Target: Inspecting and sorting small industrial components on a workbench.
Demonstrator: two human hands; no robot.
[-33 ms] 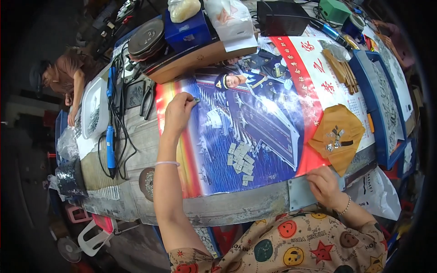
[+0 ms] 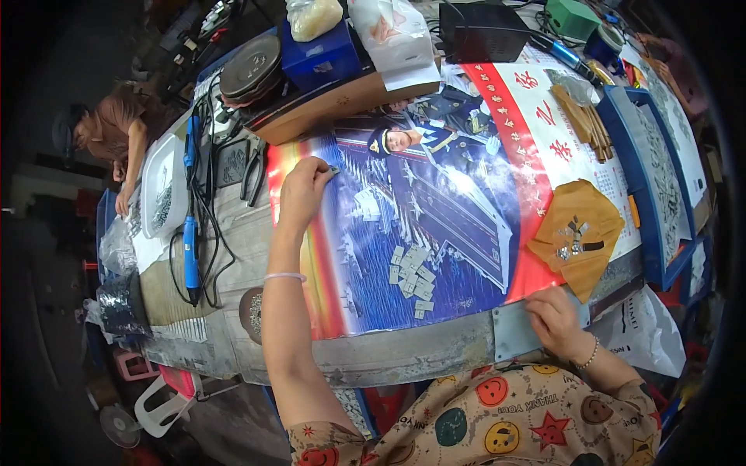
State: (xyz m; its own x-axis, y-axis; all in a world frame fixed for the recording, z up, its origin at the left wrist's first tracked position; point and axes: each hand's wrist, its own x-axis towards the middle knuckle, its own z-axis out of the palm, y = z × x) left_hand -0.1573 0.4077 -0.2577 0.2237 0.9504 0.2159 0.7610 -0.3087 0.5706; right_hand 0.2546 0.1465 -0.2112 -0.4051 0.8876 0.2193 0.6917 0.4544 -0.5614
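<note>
Grey piece [image 2: 333, 170] (small) in left fingers [image 2: 321, 177], over glossy poster [image 2: 365, 299]

A small grey piece [image 2: 334, 170] is pinched in the left hand [image 2: 305, 190], partly hidden by its fingers. Thin, flat grey rectangular pieces [image 2: 413, 269] lie in a loose cluster, some overlapping, between that hand and the right hand [image 2: 556, 317].

You're rocking a tan top [image 2: 475, 419] with colourful smileys and stars down bottom, plus a pale bangle [image 2: 286, 276] left of centre and a beaded bracelet [image 2: 593, 353] lower right.
</note>
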